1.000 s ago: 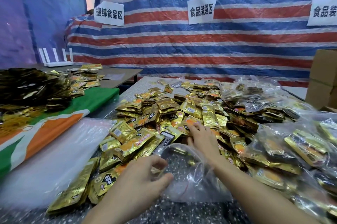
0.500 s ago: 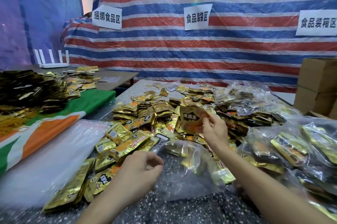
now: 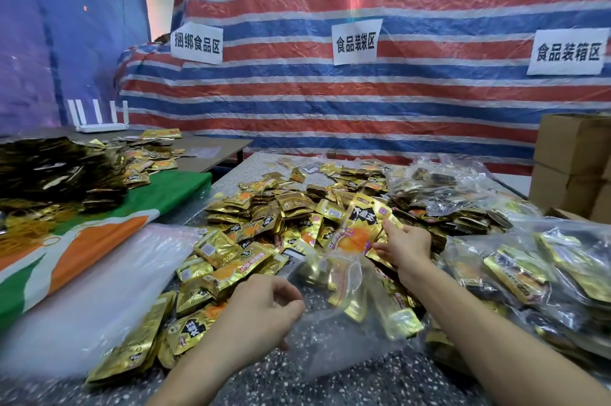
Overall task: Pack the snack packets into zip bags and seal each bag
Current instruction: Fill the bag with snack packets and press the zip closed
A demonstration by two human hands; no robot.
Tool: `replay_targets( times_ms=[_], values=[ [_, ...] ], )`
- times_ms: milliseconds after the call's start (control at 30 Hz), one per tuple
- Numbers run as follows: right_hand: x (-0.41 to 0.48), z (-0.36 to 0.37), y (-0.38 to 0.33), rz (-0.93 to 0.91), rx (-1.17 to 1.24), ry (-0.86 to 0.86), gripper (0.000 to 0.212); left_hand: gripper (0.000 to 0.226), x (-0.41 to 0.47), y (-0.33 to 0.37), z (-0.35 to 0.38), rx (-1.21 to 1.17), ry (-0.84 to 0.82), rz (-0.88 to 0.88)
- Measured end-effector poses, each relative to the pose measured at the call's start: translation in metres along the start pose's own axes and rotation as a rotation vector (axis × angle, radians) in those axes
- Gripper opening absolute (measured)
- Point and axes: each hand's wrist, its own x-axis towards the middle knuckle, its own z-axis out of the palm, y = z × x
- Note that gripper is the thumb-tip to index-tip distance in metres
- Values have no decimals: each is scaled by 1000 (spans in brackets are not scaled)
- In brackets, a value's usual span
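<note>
Packet-to-mouth alignment decides the drop: the right hand (image 3: 405, 245), centre-right of the frame, pinches one snack packet (image 3: 362, 227) by its right edge, long axis near upright, lower end pointing down-left at the open mouth of the zip bag (image 3: 334, 323) just below. The left hand (image 3: 261, 313), lower centre, curls on the bag's left rim, seemingly pinching it open.

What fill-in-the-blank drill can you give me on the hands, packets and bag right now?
1. The right hand grips snack packets coloured ____.
2. The left hand holds the clear zip bag, whose seal line is ____.
3. ____ white signs hang on the striped tarp.
Missing words: gold; red; three.
</note>
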Motion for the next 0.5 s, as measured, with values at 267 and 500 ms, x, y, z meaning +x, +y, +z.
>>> replay_targets(
  times_ms=[267, 500],
  values=[
    [-20, -10, -42, -42, 272, -115, 18, 47, 9, 5, 4, 36, -21, -14],
    [-68, -16, -66, -205, 240, -501, 21, 47, 10, 16, 9, 31, 19, 46]
  ],
)
